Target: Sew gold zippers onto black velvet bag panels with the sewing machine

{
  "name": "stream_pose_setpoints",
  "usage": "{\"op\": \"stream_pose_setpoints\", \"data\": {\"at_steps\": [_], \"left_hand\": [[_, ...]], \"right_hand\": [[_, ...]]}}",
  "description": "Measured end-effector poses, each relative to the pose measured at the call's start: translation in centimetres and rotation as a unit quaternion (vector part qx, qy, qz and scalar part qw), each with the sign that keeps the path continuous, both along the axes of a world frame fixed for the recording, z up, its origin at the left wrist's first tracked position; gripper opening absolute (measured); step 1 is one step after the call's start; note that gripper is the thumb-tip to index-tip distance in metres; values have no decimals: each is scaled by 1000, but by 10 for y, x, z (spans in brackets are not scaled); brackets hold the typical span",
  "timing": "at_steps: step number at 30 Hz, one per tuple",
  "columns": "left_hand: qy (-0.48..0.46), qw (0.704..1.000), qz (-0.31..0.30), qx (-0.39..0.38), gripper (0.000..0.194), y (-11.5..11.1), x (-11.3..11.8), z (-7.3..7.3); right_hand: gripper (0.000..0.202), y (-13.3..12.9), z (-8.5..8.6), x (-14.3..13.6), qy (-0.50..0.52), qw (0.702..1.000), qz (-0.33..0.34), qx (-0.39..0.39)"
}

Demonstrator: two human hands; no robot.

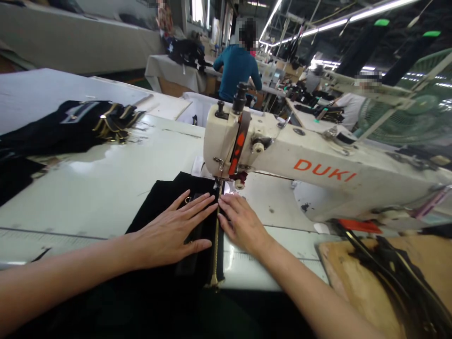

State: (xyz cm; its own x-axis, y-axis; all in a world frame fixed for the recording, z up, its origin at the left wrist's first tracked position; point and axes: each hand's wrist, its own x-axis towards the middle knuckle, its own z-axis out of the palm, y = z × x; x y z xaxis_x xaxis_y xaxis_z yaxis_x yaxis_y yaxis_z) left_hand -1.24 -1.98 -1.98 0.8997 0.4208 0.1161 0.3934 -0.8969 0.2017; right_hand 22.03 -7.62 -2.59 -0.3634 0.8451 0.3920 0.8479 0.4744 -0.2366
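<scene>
A black fabric piece (155,202) lies on the sewing machine bed under the needle area. Along its right edge runs a zipper (216,249) with gold teeth, its lower end hanging near the table's front edge. My left hand (173,226) rests flat on the fabric with fingers spread, beside a small gold ring (188,200). On the zipper's right side, my right hand (243,223) has its bent fingers close together, fingertips holding the zipper tape just in front of the presser foot (216,182). The white sewing machine (282,150) stands directly ahead.
Black pieces with gold zippers (70,127) are piled on the left of the table. More zippers (391,273) lie on a wooden board (339,263) at right. A person in a teal top (235,70) sits ahead, and a green fan (420,103) stands at right.
</scene>
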Motion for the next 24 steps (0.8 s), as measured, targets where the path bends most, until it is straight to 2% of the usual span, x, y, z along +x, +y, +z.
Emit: {"op": "stream_pose_setpoints", "data": {"at_steps": [10,17,24], "left_hand": [[-16,1000,17,-8,78,-13,1,-1],[-23,999,26,-2,82,-13,3,-3],[-74,997,23,4,90,-10,2,-5]], "right_hand": [[37,0,3,-1,-2,1000,3,-3],[37,-1,4,-2,-6,1000,-3,-5],[33,-2,1,-2,6,1000,-6,12]]}}
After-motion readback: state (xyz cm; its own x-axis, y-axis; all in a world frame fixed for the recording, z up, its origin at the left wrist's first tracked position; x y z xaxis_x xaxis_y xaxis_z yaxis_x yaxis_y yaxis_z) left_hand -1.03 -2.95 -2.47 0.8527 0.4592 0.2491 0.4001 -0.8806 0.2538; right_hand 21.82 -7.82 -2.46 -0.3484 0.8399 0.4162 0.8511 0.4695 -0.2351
